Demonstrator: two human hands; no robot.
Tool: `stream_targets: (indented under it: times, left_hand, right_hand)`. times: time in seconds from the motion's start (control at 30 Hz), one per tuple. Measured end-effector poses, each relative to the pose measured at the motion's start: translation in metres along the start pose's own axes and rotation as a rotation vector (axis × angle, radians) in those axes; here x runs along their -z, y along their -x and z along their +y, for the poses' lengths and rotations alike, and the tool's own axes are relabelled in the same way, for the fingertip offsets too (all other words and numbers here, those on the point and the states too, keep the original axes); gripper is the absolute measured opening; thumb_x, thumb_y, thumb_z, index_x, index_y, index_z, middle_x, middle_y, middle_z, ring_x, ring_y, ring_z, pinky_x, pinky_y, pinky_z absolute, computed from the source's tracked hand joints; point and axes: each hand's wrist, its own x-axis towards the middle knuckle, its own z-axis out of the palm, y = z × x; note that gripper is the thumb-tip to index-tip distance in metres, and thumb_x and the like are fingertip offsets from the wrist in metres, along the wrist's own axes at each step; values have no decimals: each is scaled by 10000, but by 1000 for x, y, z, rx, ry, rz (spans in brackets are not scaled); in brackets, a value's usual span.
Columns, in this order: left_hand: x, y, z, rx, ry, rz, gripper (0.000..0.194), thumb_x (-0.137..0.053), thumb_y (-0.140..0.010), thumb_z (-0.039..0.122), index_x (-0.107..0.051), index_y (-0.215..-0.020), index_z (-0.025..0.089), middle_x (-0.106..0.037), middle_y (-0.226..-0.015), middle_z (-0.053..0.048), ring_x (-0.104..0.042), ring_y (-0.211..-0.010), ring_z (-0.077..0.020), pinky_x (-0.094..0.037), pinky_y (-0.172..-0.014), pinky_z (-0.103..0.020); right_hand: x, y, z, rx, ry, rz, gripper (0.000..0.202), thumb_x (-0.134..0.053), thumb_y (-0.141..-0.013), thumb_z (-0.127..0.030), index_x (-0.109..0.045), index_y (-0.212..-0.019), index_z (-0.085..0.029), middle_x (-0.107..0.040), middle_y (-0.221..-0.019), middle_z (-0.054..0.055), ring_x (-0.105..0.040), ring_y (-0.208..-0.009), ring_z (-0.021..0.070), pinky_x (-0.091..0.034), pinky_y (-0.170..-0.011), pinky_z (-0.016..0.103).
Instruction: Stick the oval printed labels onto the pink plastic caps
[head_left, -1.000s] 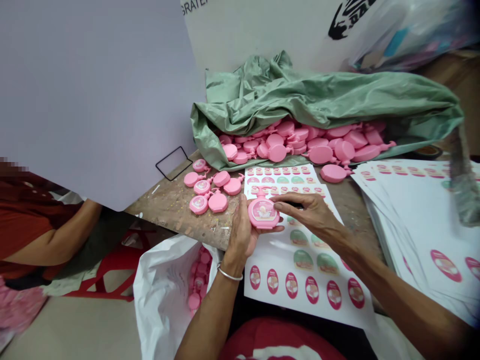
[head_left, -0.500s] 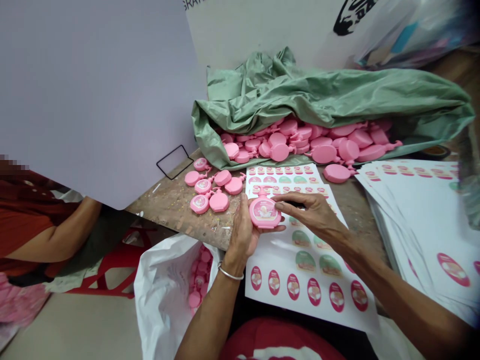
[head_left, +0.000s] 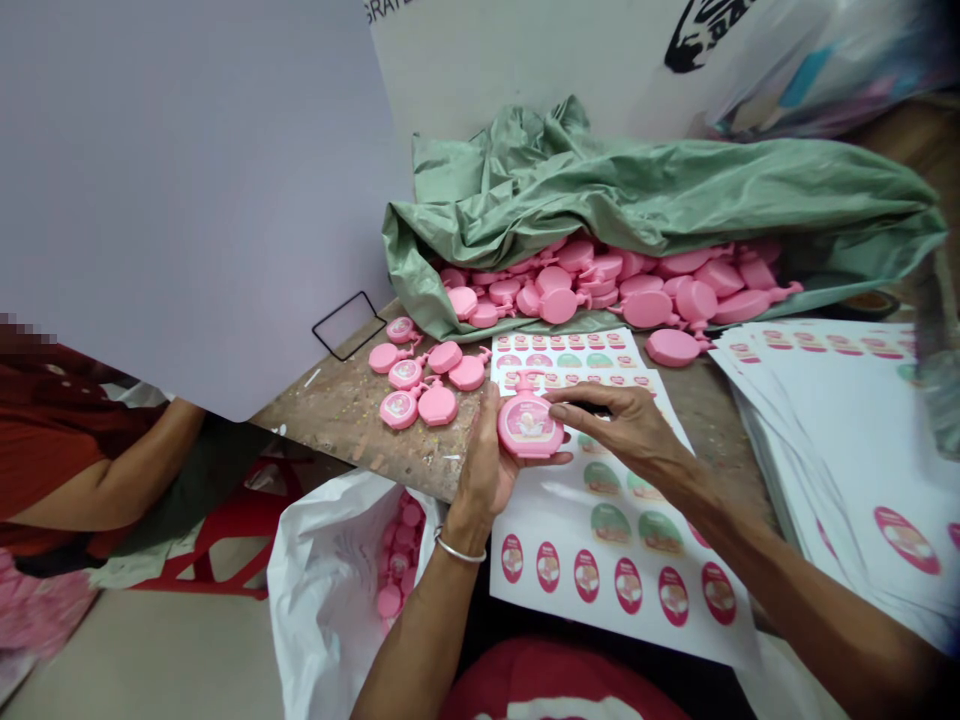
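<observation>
My left hand [head_left: 486, 460] is wrapped round a pink toy bottle [head_left: 530, 425] with a pump-like top and a round label on its front. The thumb and fingers of my right hand [head_left: 616, 422] press on the right edge of that label. Beneath both hands lies a white sticker sheet [head_left: 555, 515] with green and pink oval stickers. Several pink bottles [head_left: 438, 404] rest on the table left of my hands, some with labels and some plain. More plain pink bottles [head_left: 559, 305] spill from a green sack [head_left: 675, 195] behind.
A stack of sticker sheets [head_left: 840, 480] lies at the right. An open white bag [head_left: 315, 590] of pink pieces hangs below the table's left edge [head_left: 330, 410]. Beyond a grey panel [head_left: 202, 180], a person's arm [head_left: 127, 480] shows near a red stool [head_left: 225, 540].
</observation>
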Motion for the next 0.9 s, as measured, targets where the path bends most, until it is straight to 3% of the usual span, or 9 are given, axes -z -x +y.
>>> stream_targets:
  times: [0.23,0.37,0.57,0.77,0.8,0.9]
  left_hand:
    - [3,4,-1,-53,-20,-45,277,-697,-751,303,-653,-952,116,-690,-916,-81,-685,-898,-271,-586,-799,-464]
    - [4,4,-3,-60,-91,-93,295,-707,-698,197,-637,-972,112,-669,-900,-75,-681,-871,-265,-582,-796,-476]
    - [6,1,-4,-86,-87,-48,305,-718,-703,217,-612,-968,110,-662,-910,-79,-679,-835,-244,-576,-795,-475]
    - [-11,11,-3,-55,-218,-99,368,-748,-691,228,-637,-1039,182,-670,-1074,-86,-637,-999,-257,-554,-872,-402]
    - [-10,14,-4,-47,-255,-100,400,-756,-686,237,-634,-1065,195,-665,-1119,-92,-622,-1048,-270,-551,-880,-390]
    - [12,12,-3,-53,-307,6,483,-753,-689,379,-604,-1113,200,-697,-1053,-122,-659,-954,-299,-581,-779,-407]
  right_hand:
    - [0,-1,1,14,-9,4,299,-715,-739,-470,-767,-879,-210,-752,-930,51,-676,-836,221,-534,-699,327]
    - [1,1,2,45,47,-10,299,-676,-777,-480,-763,-905,-225,-749,-937,51,-669,-817,217,-527,-692,336]
    - [21,0,-6,190,547,73,272,-670,-788,-458,-754,-916,-234,-737,-911,88,-639,-904,294,-453,-886,477]
    - [0,-11,-9,129,172,132,745,-767,-639,-527,-561,-1266,-180,-626,-1241,122,-622,-1077,258,-506,-915,376]
    - [-2,-14,-3,96,163,87,719,-753,-656,-531,-562,-1250,-175,-641,-1213,118,-625,-1073,246,-509,-914,367]
    - [21,-22,21,14,369,212,588,-678,-746,-513,-569,-1217,-178,-644,-1201,116,-608,-1093,243,-481,-942,373]
